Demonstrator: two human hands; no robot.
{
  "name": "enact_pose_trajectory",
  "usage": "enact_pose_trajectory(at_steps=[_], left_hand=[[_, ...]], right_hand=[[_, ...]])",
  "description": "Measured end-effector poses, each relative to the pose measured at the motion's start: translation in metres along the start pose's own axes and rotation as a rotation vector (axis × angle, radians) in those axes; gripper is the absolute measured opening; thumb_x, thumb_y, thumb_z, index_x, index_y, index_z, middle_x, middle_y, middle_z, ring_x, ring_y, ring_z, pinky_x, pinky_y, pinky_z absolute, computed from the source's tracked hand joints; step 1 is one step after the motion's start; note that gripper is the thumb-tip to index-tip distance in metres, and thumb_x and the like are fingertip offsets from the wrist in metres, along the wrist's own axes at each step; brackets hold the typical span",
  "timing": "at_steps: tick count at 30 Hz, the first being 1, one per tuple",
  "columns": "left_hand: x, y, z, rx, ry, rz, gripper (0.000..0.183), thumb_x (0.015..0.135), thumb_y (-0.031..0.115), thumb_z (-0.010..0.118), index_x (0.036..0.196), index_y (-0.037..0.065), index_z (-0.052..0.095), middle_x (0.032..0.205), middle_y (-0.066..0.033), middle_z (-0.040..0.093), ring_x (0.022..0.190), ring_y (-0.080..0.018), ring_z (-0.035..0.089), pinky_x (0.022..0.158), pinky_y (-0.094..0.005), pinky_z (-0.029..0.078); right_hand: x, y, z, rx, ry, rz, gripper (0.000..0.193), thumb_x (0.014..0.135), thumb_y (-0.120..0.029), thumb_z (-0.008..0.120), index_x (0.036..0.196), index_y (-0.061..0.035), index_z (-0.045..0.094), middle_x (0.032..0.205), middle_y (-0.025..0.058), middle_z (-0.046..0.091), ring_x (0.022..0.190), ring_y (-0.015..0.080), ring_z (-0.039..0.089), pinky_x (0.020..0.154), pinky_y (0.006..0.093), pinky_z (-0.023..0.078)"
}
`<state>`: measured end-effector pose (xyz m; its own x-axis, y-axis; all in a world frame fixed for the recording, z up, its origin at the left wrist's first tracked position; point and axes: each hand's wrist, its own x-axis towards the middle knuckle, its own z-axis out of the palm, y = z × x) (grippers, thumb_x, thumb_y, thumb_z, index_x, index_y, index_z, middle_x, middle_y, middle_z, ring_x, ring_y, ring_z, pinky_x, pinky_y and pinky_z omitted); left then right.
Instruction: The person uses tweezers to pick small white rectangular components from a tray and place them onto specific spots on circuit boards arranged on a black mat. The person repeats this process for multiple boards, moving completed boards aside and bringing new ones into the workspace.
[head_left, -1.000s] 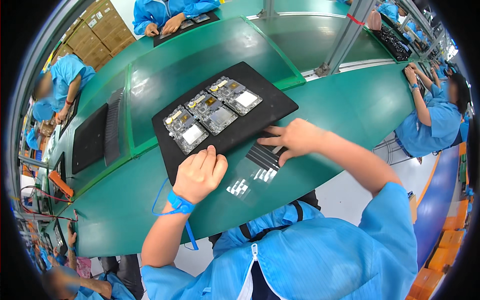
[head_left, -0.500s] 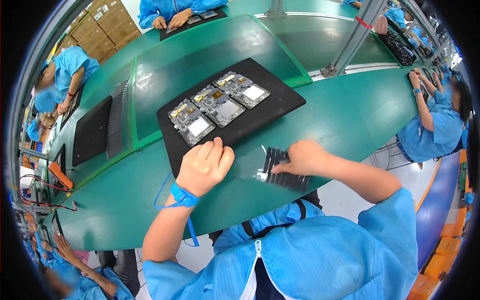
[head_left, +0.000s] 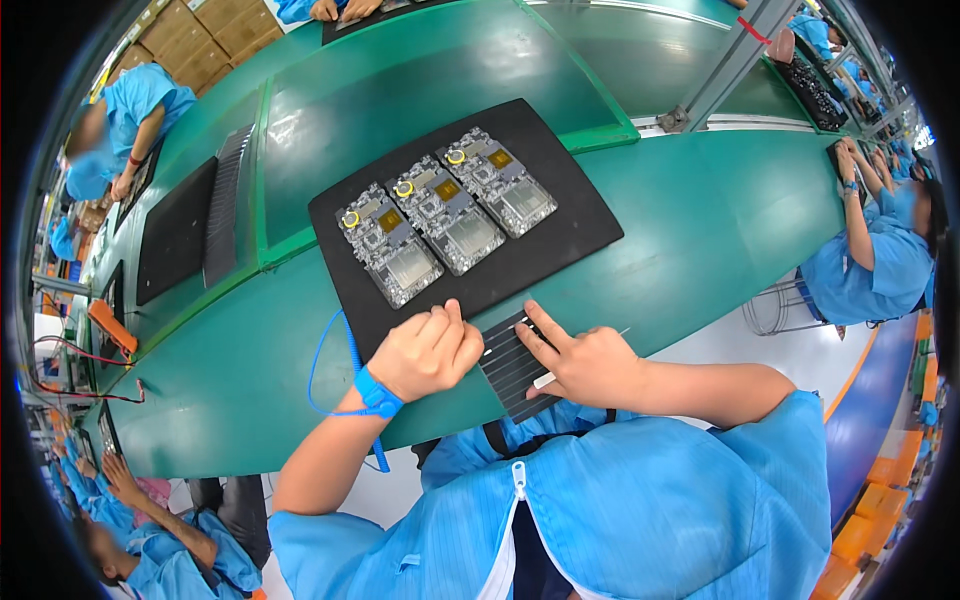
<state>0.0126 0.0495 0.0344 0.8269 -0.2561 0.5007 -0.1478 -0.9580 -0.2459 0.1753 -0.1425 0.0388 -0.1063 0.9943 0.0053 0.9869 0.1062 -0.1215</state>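
My left hand point(head_left: 427, 350), with a blue wrist strap point(head_left: 376, 393), is closed above the front edge of a black foam mat point(head_left: 480, 285); whatever its fingers may hold is hidden. Close to its right lies a black sheet with thin pale lines point(head_left: 512, 372), at the table's near edge. My right hand point(head_left: 590, 365) rests over that sheet, index and middle fingers stretched out and spread apart. Under its thumb side shows a small white piece point(head_left: 544, 380). On the mat lie three circuit boards point(head_left: 400, 268), point(head_left: 460, 238), point(head_left: 520, 205) side by side, each with a round yellow-rimmed part.
The green table point(head_left: 700, 220) curves around me. A blue coiled cord point(head_left: 352, 345) runs by my left wrist. To the left are another dark mat point(head_left: 178, 245) and an orange tool point(head_left: 112, 325). A metal post point(head_left: 715, 75) rises at the back right. Co-workers sit around.
My right hand has brought the striped sheet left and laid it beside my left hand, and its fingers have spread out. My left hand stays closed. The view has shifted slightly.
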Motion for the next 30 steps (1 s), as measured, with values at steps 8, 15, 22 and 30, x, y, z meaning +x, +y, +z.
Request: enact_pose_trajectory(at_steps=[8, 15, 22, 30], left_hand=[[-0.021, 0.012, 0.005, -0.166, -0.143, -0.206, 0.019, 0.067, 0.009, 0.062, 0.085, 0.001, 0.059, 0.093, -0.0143, 0.064, 0.080, -0.0203, 0.062, 0.063, -0.0284, 0.051], [0.023, 0.064, -0.013, -0.487, -0.138, -0.358, 0.035, 0.071, 0.013, 0.071, 0.101, -0.003, 0.062, 0.103, -0.0154, 0.063, 0.095, -0.0264, 0.060, 0.079, -0.0347, 0.051], [0.032, 0.079, 0.017, -0.334, -0.340, -0.320, 0.048, 0.073, 0.028, 0.071, 0.107, -0.005, 0.059, 0.114, -0.0225, 0.056, 0.102, -0.0308, 0.056, 0.083, -0.0342, 0.050], [0.031, 0.069, 0.019, -0.472, -0.386, -0.327, 0.053, 0.075, 0.032, 0.070, 0.109, -0.007, 0.058, 0.120, -0.0249, 0.053, 0.108, -0.0332, 0.053, 0.087, -0.0358, 0.048]], right_hand=[[0.002, 0.001, 0.012, 0.035, 0.043, 0.014, 0.061, 0.081, -0.051, 0.061, 0.115, -0.0003, 0.060, 0.131, 0.0242, 0.050, 0.058, 0.0210, 0.064, 0.049, 0.0266, 0.049], [-0.006, 0.056, -0.027, 1.000, 0.479, 0.306, 0.052, 0.097, -0.047, 0.041, 0.095, 0.0019, 0.059, 0.091, 0.0103, 0.061, 0.057, 0.0127, 0.058, 0.050, 0.0212, 0.046], [0.004, 0.070, 0.015, 1.695, 0.384, 0.681, 0.036, 0.098, -0.036, 0.047, 0.090, -0.0016, 0.055, 0.068, 0.0038, 0.058, 0.055, 0.0056, 0.052, 0.051, 0.0179, 0.041], [0.009, 0.063, 0.014, 1.527, 0.263, 0.770, 0.024, 0.089, -0.024, 0.067, 0.090, -0.0029, 0.055, 0.068, 0.0019, 0.060, 0.054, 0.0049, 0.054, 0.050, 0.0167, 0.041]])
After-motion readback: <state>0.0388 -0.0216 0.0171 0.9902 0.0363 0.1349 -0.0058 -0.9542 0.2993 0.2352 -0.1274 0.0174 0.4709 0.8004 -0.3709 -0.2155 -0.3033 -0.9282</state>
